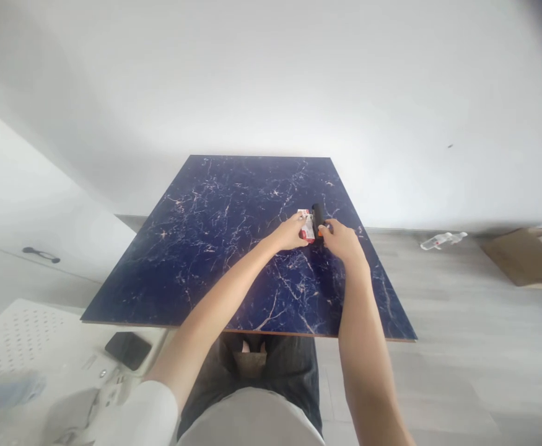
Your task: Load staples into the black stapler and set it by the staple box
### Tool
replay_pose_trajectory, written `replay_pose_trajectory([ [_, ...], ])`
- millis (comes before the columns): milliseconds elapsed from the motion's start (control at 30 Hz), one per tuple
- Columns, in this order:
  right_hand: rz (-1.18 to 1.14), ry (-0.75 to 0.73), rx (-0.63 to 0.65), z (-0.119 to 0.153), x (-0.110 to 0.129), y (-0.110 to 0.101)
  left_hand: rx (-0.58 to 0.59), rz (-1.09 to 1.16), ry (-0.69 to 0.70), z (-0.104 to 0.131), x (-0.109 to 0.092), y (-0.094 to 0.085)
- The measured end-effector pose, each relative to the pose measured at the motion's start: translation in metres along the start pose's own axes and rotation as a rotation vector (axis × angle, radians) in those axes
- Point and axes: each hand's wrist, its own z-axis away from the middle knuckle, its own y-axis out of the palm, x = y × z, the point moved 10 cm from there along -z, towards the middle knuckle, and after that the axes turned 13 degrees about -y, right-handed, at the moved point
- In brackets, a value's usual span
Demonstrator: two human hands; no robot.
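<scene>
My left hand [292, 233] is closed around a small red and white box [308, 230], gripping it from the left side. Right beside the box stands a black object [318, 217] with an orange patch low on it; its kind is too small to make out. Thumb and fingers of my right hand [342, 238] are closed on the black object from the right. The box and the black object sit close together, apparently touching. Both hands work over the right half of a dark blue marble-patterned table [224, 248].
A white wall rises behind the table. On the floor to the right lie a clear plastic bottle [442, 240] and an open cardboard box [528, 257]. At lower left, a dark phone [128, 350] rests on a cluttered white surface [24, 337], near a white cabinet with a dark handle [41, 254].
</scene>
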Motion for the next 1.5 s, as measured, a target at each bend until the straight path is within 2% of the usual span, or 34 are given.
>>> replay_pose_trajectory([
  [233, 0.106, 0.179, -0.175, 0.0, -0.038, -0.025, 0.041, -0.054, 0.012, -0.053, -0.03, 0.032],
  [367, 0.112, 0.221, -0.251, 0.002, -0.053, -0.032, 0.057, -0.073, 0.037, -0.065, -0.045, 0.041],
  [533, 0.068, 0.23, -0.278, 0.003, -0.059, -0.031, 0.095, -0.041, 0.026, -0.068, -0.051, 0.044],
  [667, 0.147, 0.159, -0.467, 0.009, -0.042, -0.049, 0.099, 0.025, -0.016, -0.057, -0.047, 0.036],
  [733, 0.186, 0.076, -0.581, 0.014, -0.022, -0.059, 0.084, 0.04, -0.038, -0.044, -0.035, 0.026],
  [800, 0.169, -0.035, -0.616, 0.015, 0.005, -0.057, 0.05, 0.017, -0.06, -0.026, -0.013, 0.009],
  [900, 0.079, -0.264, -0.483, 0.008, 0.057, -0.023, -0.05, -0.094, -0.057, 0.012, 0.03, -0.028],
  [1000, -0.014, -0.483, -0.257, 0.001, 0.113, 0.035, -0.198, -0.177, -0.142, 0.053, 0.08, -0.071],
  [1067, -0.053, -0.615, -0.113, -0.002, 0.148, 0.073, -0.235, -0.167, -0.139, 0.077, 0.097, -0.088],
  [1167, -0.09, -0.796, 0.046, 0.001, 0.186, 0.115, -0.136, -0.069, -0.002, 0.101, 0.092, -0.086],
  [1267, -0.08, -0.867, 0.155, 0.007, 0.199, 0.139, -0.028, -0.008, 0.095, 0.112, 0.08, -0.072],
  [1367, -0.042, -0.846, 0.211, 0.013, 0.194, 0.147, -0.002, -0.084, 0.1, 0.114, 0.078, -0.062],
  [1500, -0.059, -0.849, 0.262, 0.022, 0.188, 0.149, 0.011, -0.141, 0.072, 0.114, 0.082, -0.056],
])
